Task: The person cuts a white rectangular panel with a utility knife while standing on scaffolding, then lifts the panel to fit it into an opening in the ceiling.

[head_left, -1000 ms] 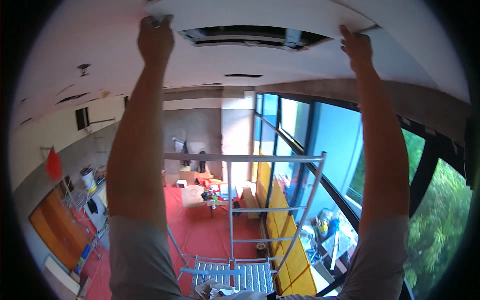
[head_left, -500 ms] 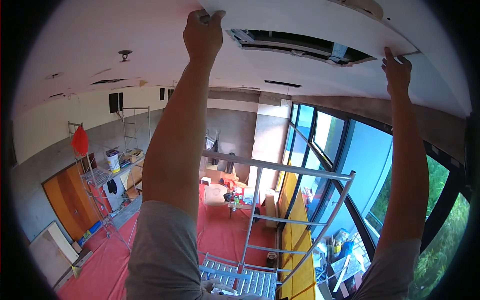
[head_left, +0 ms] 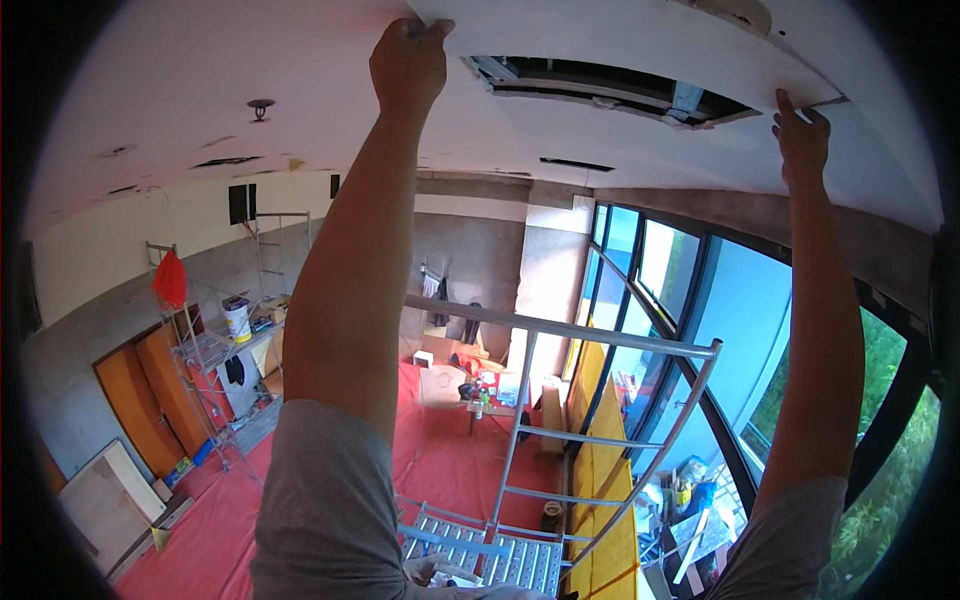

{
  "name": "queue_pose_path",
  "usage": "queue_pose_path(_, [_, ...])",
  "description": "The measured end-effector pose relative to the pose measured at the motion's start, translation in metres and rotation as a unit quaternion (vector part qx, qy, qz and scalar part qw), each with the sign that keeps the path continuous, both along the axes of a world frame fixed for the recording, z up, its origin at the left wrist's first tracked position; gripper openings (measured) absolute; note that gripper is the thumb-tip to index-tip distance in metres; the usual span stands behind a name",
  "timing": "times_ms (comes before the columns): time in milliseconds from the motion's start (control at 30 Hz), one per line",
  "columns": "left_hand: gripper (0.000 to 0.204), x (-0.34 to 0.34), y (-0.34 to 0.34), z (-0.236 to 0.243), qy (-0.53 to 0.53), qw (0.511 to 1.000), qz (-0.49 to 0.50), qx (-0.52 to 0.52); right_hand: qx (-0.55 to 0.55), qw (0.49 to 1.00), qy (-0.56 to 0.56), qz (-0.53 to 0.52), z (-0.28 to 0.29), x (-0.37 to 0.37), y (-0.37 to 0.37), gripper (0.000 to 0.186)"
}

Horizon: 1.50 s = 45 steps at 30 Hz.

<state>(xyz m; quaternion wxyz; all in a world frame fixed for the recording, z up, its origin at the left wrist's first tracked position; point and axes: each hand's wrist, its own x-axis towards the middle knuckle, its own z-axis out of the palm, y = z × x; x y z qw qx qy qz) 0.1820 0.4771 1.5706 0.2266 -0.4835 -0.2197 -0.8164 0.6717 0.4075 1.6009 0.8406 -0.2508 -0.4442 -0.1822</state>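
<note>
I have both arms raised overhead at a pale ceiling board (head_left: 610, 35), which sits up against or just under the ceiling (head_left: 330, 60); I cannot tell whether it touches. My left hand (head_left: 410, 72) is at the board's left corner, its fingers (head_left: 438, 32) curled and closed around the edge. My right hand (head_left: 803, 145) is near the right corner, its fingers (head_left: 785, 103) loosely apart, tips against the underside rather than wrapped around it. Just beyond the board I see a long, dark, ragged-edged opening (head_left: 600, 82), and left of my left hand a sprinkler head (head_left: 261, 108). Below me stand a tubular scaffold rail (head_left: 570, 330) and a perforated metal platform (head_left: 527, 562), over a red floor sheet (head_left: 450, 460). A white bucket (head_left: 237, 322) rests on another scaffold (head_left: 195, 345) at left, and black-framed windows (head_left: 740, 310) line the right.
</note>
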Motion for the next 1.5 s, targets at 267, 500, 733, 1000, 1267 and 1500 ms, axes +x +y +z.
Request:
queue_pose_path(267, [0.039, -0.005, -0.017, 0.002, 0.038, 0.994, -0.005, -0.105, -0.060, 0.993, -0.001, -0.102, 0.006, 0.014, 0.004, 0.081])
queue_pose_path(500, [0.042, 0.018, -0.003, 0.008, 0.001, 0.997, 0.065, -0.048, -0.045, 0.984, 0.013, -0.172, 0.017, 0.057, 0.014, 0.075])
queue_pose_path(733, [0.048, -0.002, 0.004, 0.000, -0.041, 0.994, 0.080, -0.058, -0.047, 0.953, -0.039, -0.296, -0.004, -0.008, -0.004, 0.081])
queue_pose_path(1000, [0.047, 0.013, 0.012, 0.002, -0.053, 0.998, 0.024, -0.033, -0.017, 0.988, 0.005, -0.151, -0.014, -0.008, -0.020, 0.078])
queue_pose_path(1267, [0.053, 0.009, 0.021, 0.005, -0.087, 0.995, 0.045, 0.034, -0.025, 0.907, -0.104, -0.407, -0.003, 0.017, -0.004, 0.046])
queue_pose_path(1500, [0.045, 0.020, 0.009, 0.001, -0.058, 0.998, -0.006, 0.026, -0.041, 0.978, -0.057, -0.197, 0.007, 0.034, 0.003, 0.074])
